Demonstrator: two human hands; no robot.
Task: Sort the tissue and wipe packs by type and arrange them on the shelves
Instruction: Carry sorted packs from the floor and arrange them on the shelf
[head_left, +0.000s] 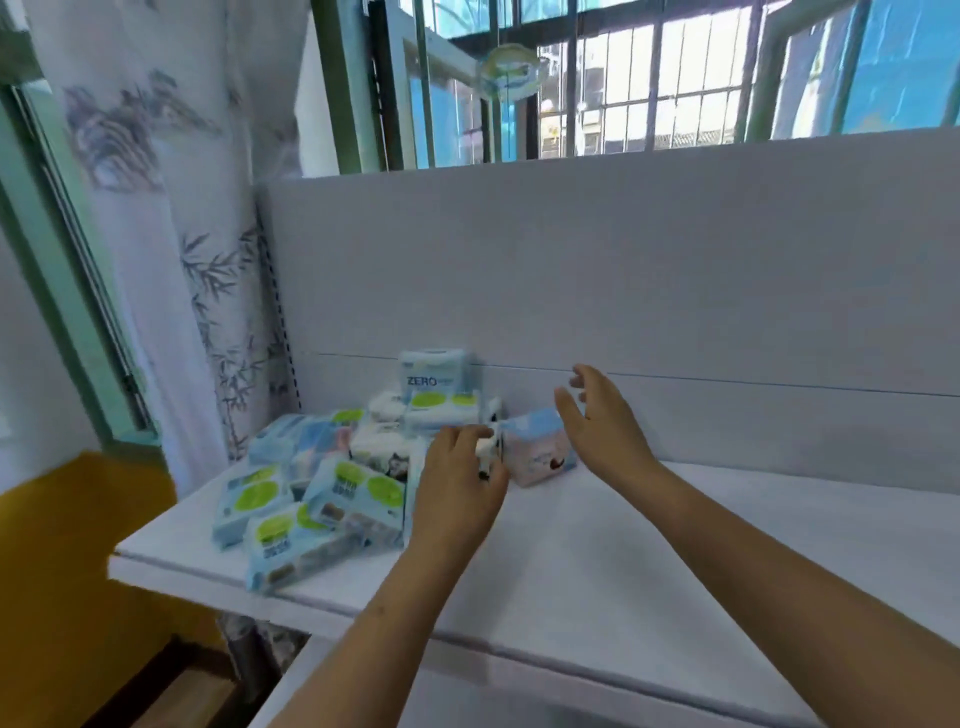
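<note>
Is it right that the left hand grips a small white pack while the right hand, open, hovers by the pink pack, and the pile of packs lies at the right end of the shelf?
Not quite. The head view shows the pile of packs at the left end of the shelf, not the right. The rest holds: the left hand grips the small white pack, and the right hand hovers open by the pink pack.

Left of the left hand (460, 488) lie four green-dotted packs (358, 493); behind it, one ZERO pack (434, 370); just right of it, one pink pack (540, 449).
</note>
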